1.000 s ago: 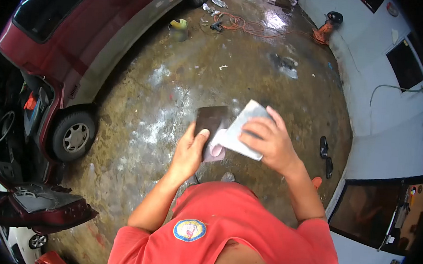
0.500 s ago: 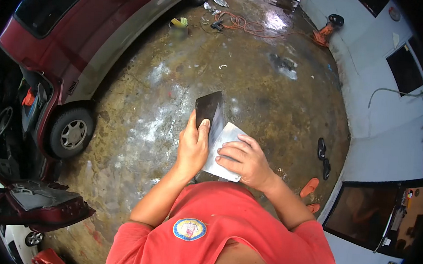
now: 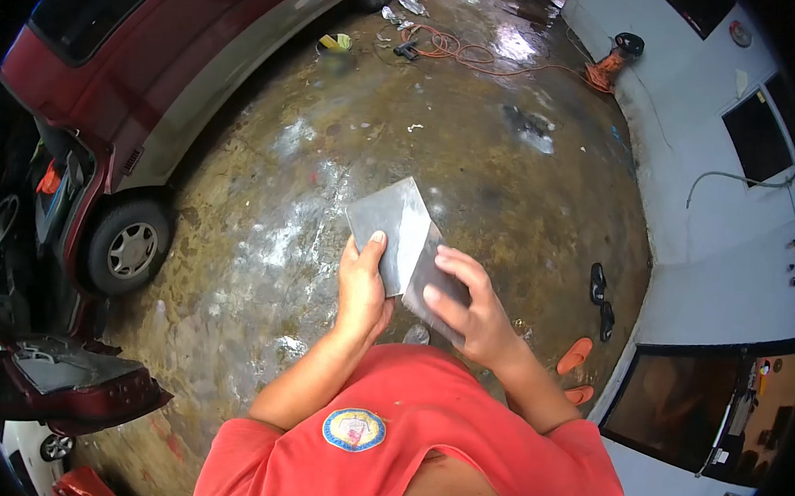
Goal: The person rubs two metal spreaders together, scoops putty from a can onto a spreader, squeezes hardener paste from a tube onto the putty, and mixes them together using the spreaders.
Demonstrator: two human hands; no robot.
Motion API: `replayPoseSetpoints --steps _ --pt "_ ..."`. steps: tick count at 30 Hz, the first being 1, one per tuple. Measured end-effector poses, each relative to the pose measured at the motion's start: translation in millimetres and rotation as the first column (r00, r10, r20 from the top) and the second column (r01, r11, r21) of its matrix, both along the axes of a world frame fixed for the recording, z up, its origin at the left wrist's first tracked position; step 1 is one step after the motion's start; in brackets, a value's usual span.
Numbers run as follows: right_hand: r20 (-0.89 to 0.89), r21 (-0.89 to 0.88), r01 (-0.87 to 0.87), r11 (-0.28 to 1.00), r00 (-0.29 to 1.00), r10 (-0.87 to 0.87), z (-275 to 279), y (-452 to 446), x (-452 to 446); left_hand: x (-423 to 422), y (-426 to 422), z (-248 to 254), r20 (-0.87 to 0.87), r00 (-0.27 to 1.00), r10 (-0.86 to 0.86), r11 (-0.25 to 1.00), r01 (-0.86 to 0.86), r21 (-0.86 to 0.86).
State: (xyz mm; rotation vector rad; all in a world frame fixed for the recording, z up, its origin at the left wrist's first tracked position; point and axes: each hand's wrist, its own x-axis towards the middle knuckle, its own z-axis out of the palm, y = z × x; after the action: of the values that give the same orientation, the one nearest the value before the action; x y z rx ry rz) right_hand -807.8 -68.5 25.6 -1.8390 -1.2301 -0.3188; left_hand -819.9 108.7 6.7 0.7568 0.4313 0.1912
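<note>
In front of my red shirt, my left hand (image 3: 363, 287) grips a flat grey plate (image 3: 381, 224), its thumb on the upper face and its fingers underneath. A whitish smear or layer runs along the plate's right side. My right hand (image 3: 471, 310) is closed on a second thin plate (image 3: 434, 283), darker grey and slanting down to the right. The edges of the two plates touch or overlap between my hands. Which one lies on top is hard to tell.
A red and grey van (image 3: 199, 59) stands at the left above the stained wet floor (image 3: 512, 191). An orange hose (image 3: 484, 59) lies ahead. Orange slippers (image 3: 575, 354) and black sandals (image 3: 598, 282) lie near the white wall (image 3: 681, 286) at right.
Both plates have turned. The left one, earlier dark and steep, now shows its grey face. The pale plate in my right hand now shows a dark face and sits slightly further right.
</note>
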Motion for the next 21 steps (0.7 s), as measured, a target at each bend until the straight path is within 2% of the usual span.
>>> replayPoseSetpoints --steps 3,5,7,8,11,12,13,15,16,18,20,21 --pt "-0.146 -0.126 0.105 0.986 0.982 -0.123 -54 -12 24 -6 2 -27 -0.038 0.999 -0.020 0.998 0.017 -0.061" --pt "-0.012 -0.314 0.184 0.932 0.980 -0.197 -58 -33 47 -9 4 -32 -0.054 0.998 -0.037 0.998 0.034 -0.044" --pt "0.155 -0.355 0.329 0.875 0.944 -0.292 -49 -49 60 -9 7 -27 -0.022 1.000 -0.011 0.998 0.013 0.063" --pt "0.250 -0.314 0.377 0.872 0.918 -0.307 -33 -46 58 -11 7 -23 -0.008 1.000 -0.002 0.993 0.003 0.114" --pt "0.319 -0.360 0.191 0.913 0.945 -0.072 -4 -24 32 -9 13 -12 0.080 0.996 -0.026 0.975 0.008 0.224" --pt "0.204 -0.341 0.153 0.927 0.975 -0.086 -19 -23 32 -11 16 -2 0.122 0.992 -0.022 0.946 -0.019 0.324" --pt "0.249 -0.363 0.202 0.910 0.962 -0.114 -13 -28 35 -11 22 -10 0.102 0.994 -0.028 0.953 -0.004 0.303" --pt "0.342 -0.405 0.281 0.870 0.929 -0.140 12 -40 51 -12 29 -17 0.055 0.997 -0.054 0.917 0.028 0.397" --pt "0.310 -0.311 0.260 0.914 0.937 -0.161 21 -31 46 -14 25 -12 0.087 0.994 -0.070 0.892 0.024 0.451" --pt "0.280 -0.365 0.175 0.914 0.957 -0.071 10 -19 35 -14 19 0 0.150 0.985 -0.081 0.846 -0.012 0.534" --pt "0.322 -0.460 0.164 0.873 0.947 -0.008 18 -26 42 -12 27 -7 0.081 0.982 -0.173 0.843 0.105 0.527" --pt "0.322 -0.444 0.201 0.873 0.945 -0.053 28 -32 46 -11 30 -9 0.046 0.976 -0.215 0.839 0.160 0.520"
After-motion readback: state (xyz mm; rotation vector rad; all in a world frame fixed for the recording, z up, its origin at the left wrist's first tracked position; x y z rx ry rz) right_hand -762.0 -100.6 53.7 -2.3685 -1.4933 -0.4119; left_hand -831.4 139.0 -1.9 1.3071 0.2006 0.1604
